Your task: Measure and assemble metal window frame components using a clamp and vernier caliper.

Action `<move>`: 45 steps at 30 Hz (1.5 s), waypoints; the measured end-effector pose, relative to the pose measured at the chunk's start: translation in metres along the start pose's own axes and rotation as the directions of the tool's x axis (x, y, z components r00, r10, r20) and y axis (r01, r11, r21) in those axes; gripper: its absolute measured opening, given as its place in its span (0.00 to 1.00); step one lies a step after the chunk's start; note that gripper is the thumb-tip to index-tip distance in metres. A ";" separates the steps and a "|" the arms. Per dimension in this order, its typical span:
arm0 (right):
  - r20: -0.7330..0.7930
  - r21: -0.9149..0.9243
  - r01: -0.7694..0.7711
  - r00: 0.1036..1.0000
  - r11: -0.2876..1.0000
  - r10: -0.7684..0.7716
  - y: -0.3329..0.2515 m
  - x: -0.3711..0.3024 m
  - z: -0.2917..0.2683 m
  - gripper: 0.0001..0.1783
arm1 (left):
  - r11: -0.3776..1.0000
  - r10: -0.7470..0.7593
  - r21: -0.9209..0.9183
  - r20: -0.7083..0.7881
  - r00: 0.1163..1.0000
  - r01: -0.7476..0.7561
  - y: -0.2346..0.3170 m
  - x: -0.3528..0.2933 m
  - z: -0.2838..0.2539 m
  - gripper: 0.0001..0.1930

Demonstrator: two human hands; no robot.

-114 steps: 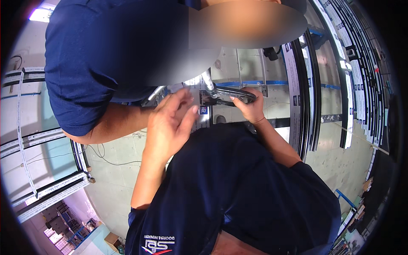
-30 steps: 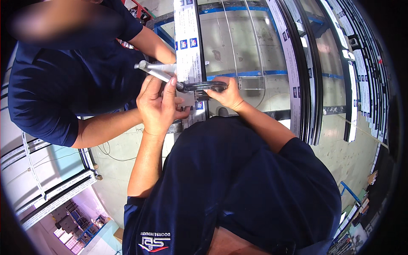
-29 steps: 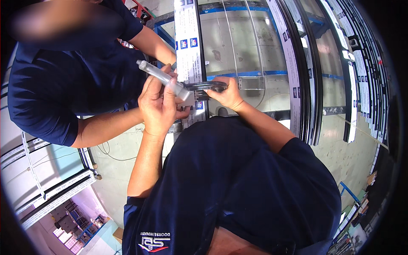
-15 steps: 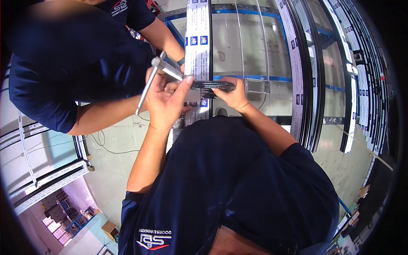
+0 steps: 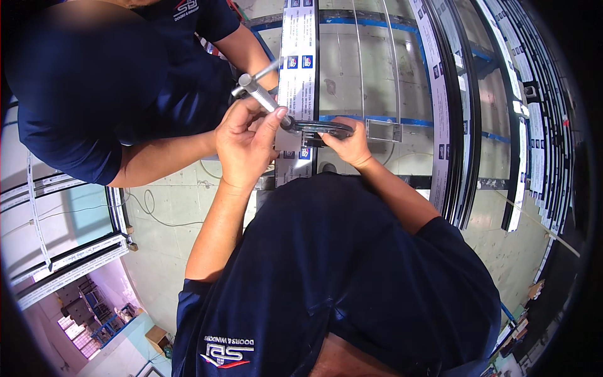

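A C-clamp with a dark curved frame lies across the long profile, which is wrapped in white printed film with a dark edge. My left hand pinches the clamp's silver threaded screw between thumb and fingers. The sliding bar handle crosses the screw's outer end, slightly smeared by motion. My right hand is closed round the far right end of the frame. A small dark piece shows under the frame, against the profile. Whether the jaws press on the profile I cannot tell.
A co-worker in a dark shirt leans in from the left, arms reaching to the profile. A blue-edged rack frame runs beneath. More film-wrapped profiles lie at the right. A thin cable trails on the floor at left.
The clamp's bar handle has turned from pointing down toward me to pointing up toward the profile. Both my hands keep their hold on the clamp. The view has shifted slightly.
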State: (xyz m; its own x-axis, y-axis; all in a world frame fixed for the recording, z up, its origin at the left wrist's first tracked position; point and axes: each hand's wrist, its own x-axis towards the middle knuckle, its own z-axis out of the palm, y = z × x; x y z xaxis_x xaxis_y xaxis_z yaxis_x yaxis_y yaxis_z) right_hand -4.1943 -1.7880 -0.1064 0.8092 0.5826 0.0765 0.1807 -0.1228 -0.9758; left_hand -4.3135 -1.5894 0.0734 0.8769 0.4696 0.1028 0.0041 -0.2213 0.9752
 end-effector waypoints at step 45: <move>0.023 0.052 0.012 1.000 0.999 -0.013 -0.020 0.000 0.003 0.13 | 0.534 0.018 0.720 0.514 0.858 -0.443 -0.136 0.003 -0.039 0.46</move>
State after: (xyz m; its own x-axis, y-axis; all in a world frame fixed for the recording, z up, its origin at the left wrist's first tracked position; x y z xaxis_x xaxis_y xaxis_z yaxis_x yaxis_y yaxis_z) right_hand -4.1994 -1.7827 -0.0877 0.7935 0.6026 0.0848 0.1615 -0.0741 -0.9841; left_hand -4.3298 -1.5247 -0.0515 0.9992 -0.0404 0.0047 -0.0396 -0.9416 0.3345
